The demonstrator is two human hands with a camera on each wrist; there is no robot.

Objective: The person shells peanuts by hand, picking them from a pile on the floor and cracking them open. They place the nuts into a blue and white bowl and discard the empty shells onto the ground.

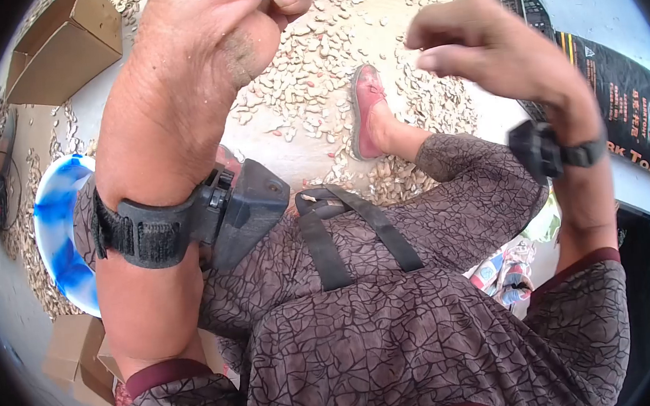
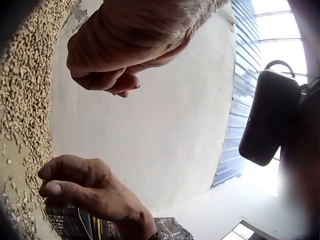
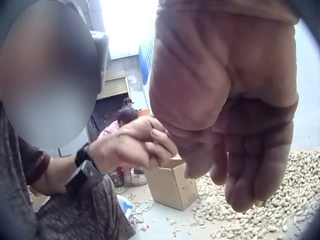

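Note:
My left hand (image 1: 209, 27) is raised over the peanuts, its fingers curled in toward the palm, with dirt on the heel of the hand. In the right wrist view the same left hand (image 3: 140, 145) appears as a loose fist, and no object shows in it. My right hand (image 1: 481, 46) hangs in the air across from it, fingers gently bent and thumb apart from them. Nothing shows between that thumb and the fingers in the left wrist view, where the right hand (image 2: 95, 190) is seen side-on. Unshelled peanuts (image 1: 291, 82) lie spread on the floor below both hands.
A cardboard box (image 1: 68, 51) stands at the far left, near a blue-and-white basin (image 1: 53, 227) beside my leg. A black crate (image 1: 516, 1) and a printed black sack (image 1: 625, 99) are on the right. Another person (image 3: 120, 122) is low down in the background.

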